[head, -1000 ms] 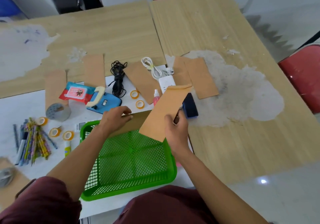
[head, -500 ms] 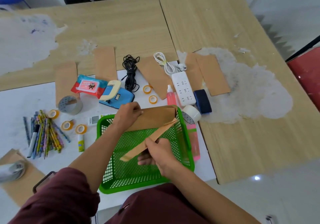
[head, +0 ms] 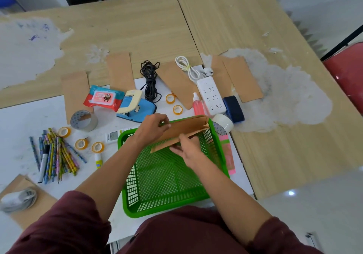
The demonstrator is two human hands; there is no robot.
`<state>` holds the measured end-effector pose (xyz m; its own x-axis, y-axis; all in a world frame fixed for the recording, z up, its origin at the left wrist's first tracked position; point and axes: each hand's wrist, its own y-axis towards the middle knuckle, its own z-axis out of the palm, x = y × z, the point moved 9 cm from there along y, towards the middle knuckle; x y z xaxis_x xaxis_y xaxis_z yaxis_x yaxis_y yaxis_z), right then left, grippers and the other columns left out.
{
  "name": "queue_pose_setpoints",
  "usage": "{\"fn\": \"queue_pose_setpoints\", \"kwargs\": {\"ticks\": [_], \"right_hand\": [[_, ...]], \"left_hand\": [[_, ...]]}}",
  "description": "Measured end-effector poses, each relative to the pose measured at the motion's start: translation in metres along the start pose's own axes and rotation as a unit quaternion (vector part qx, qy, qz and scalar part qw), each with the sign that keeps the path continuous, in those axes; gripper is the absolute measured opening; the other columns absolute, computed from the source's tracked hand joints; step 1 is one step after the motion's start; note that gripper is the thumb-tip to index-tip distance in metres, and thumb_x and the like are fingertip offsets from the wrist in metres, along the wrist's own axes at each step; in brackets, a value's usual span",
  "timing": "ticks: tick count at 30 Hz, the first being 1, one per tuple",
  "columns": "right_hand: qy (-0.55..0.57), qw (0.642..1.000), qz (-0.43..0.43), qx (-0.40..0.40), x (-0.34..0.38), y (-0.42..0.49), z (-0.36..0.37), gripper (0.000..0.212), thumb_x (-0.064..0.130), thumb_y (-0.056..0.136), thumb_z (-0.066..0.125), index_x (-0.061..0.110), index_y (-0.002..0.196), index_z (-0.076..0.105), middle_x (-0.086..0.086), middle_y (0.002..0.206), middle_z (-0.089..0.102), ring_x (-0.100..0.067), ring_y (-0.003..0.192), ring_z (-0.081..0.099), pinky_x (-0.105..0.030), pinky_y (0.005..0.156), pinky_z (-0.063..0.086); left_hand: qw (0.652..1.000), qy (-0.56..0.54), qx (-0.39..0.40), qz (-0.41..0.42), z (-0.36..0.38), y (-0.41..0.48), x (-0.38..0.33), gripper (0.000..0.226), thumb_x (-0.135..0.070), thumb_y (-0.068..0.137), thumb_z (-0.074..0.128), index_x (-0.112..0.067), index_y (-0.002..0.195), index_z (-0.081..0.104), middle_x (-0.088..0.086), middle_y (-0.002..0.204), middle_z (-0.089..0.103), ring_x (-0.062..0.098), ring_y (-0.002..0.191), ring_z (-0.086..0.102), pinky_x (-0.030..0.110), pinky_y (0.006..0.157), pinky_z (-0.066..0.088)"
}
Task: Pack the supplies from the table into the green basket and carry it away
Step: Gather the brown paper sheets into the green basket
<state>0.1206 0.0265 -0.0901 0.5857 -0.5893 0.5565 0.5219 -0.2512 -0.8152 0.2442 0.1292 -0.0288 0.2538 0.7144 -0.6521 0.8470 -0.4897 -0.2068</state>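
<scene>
The green mesh basket [head: 167, 206] stands on the white table in front of me. Brown envelopes [head: 186, 130] stand on edge against its far wall. My left hand [head: 152, 129] pinches their top left corner. My right hand [head: 189, 148] holds the nearest envelope from below, inside the basket. More brown envelopes [head: 242, 78] lie on the table behind, with a white power strip [head: 211, 94], a black cable [head: 150, 81], a pink spray bottle [head: 197, 105], tape rolls [head: 177, 109] and a bundle of pencils [head: 56, 153].
A blue hole punch [head: 135, 108], a wipes pack [head: 104, 97], grey tape [head: 83, 120], white tape [head: 223, 124] and a navy eraser [head: 233, 110] ring the basket. A red chair [head: 347, 73] stands at right. The table edge lies close to my lap.
The envelope in my right hand came down from above the basket and now leans inside with the others. The view shifted slightly.
</scene>
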Motion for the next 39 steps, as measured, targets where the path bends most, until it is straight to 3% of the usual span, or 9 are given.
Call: {"fn": "queue_pose_setpoints", "kwargs": {"ticks": [4, 9, 15, 22, 26, 30, 33, 36, 39], "right_hand": [[0.021, 0.999, -0.009, 0.024, 0.012, 0.005, 0.005, 0.039, 0.029, 0.104, 0.052, 0.017, 0.140, 0.041, -0.011, 0.137, 0.056, -0.033, 0.106, 0.066, -0.043, 0.085, 0.060], [-0.036, 0.997, 0.023, 0.064, 0.017, 0.004, 0.001, 0.054, 0.058, 0.103, 0.033, 0.028, 0.148, 0.037, -0.002, 0.143, 0.053, -0.026, 0.106, 0.065, -0.052, 0.096, 0.053], [-0.207, 0.974, -0.088, 0.023, 0.043, 0.004, -0.020, 0.031, 0.031, 0.106, 0.044, 0.024, 0.135, 0.053, 0.006, 0.125, 0.063, -0.012, 0.100, 0.066, -0.038, 0.088, 0.056], [-0.227, 0.963, -0.134, 0.060, 0.084, 0.005, -0.049, 0.021, 0.017, 0.103, 0.048, 0.024, 0.120, 0.058, 0.002, 0.115, 0.066, -0.018, 0.093, 0.073, -0.029, 0.060, 0.058], [-0.234, 0.957, -0.169, 0.040, 0.115, 0.009, -0.066, 0.019, 0.014, 0.100, 0.049, 0.025, 0.109, 0.062, -0.004, 0.111, 0.069, -0.021, 0.083, 0.074, -0.026, 0.042, 0.048], [-0.242, 0.951, -0.193, 0.017, 0.142, 0.021, -0.079, 0.021, 0.013, 0.100, 0.045, 0.019, 0.116, 0.057, -0.003, 0.103, 0.071, -0.017, 0.066, 0.073, -0.024, 0.035, 0.036], [-0.270, 0.936, -0.225, 0.007, 0.159, 0.038, -0.078, 0.018, 0.013, 0.097, 0.047, 0.020, 0.108, 0.059, -0.003, 0.093, 0.072, -0.018, 0.064, 0.069, -0.025, 0.042, 0.039], [-0.320, 0.910, -0.263, 0.002, 0.176, 0.065, -0.064, 0.013, 0.019, 0.092, 0.054, 0.027, 0.095, 0.063, 0.004, 0.093, 0.071, -0.017, 0.083, 0.067, -0.033, 0.068, 0.052], [-0.376, 0.877, -0.299, 0.012, 0.200, 0.091, -0.045, 0.012, 0.016, 0.095, 0.056, 0.017, 0.101, 0.066, 0.003, 0.102, 0.069, -0.013, 0.095, 0.062, -0.031, 0.085, 0.051]], "left_hand": [[0.998, 0.020, 0.053, -0.015, 0.006, -0.005, -0.001, 0.032, -0.048, 0.094, 0.059, -0.021, 0.112, 0.063, -0.001, 0.102, 0.066, 0.016, 0.086, 0.063, 0.038, 0.078, 0.054], [0.983, 0.141, 0.117, -0.003, 0.025, -0.008, -0.003, 0.074, -0.052, 0.083, 0.067, -0.025, 0.144, 0.035, -0.001, 0.132, 0.055, 0.020, 0.115, 0.056, 0.047, 0.100, 0.046], [0.976, 0.198, 0.094, -0.007, 0.040, 0.009, -0.024, 0.057, -0.015, 0.088, 0.058, -0.021, 0.141, 0.039, 0.002, 0.134, 0.056, 0.024, 0.118, 0.055, 0.047, 0.097, 0.043], [0.977, 0.195, 0.089, -0.008, 0.063, 0.032, -0.047, 0.051, -0.014, 0.089, 0.055, -0.023, 0.137, 0.043, -0.001, 0.133, 0.057, 0.025, 0.117, 0.056, 0.044, 0.090, 0.038], [0.979, 0.186, 0.084, -0.001, 0.080, 0.046, -0.066, 0.043, -0.015, 0.089, 0.052, -0.023, 0.131, 0.046, 0.000, 0.125, 0.060, 0.025, 0.114, 0.056, 0.042, 0.086, 0.037], [0.980, 0.182, 0.078, -0.009, 0.087, 0.054, -0.072, 0.033, -0.018, 0.092, 0.048, -0.025, 0.125, 0.049, -0.004, 0.118, 0.063, 0.025, 0.109, 0.060, 0.044, 0.085, 0.039], [0.979, 0.186, 0.077, -0.012, 0.086, 0.056, -0.068, 0.031, -0.019, 0.093, 0.047, -0.027, 0.123, 0.051, -0.005, 0.114, 0.065, 0.023, 0.107, 0.061, 0.041, 0.083, 0.040], [0.980, 0.186, 0.072, -0.010, 0.088, 0.055, -0.066, 0.031, -0.018, 0.093, 0.046, -0.026, 0.123, 0.051, -0.004, 0.112, 0.066, 0.024, 0.104, 0.062, 0.038, 0.078, 0.039], [0.982, 0.177, 0.067, -0.020, 0.091, 0.057, -0.062, 0.030, -0.018, 0.092, 0.046, -0.026, 0.121, 0.053, -0.005, 0.108, 0.067, 0.023, 0.100, 0.063, 0.037, 0.076, 0.037]]}}
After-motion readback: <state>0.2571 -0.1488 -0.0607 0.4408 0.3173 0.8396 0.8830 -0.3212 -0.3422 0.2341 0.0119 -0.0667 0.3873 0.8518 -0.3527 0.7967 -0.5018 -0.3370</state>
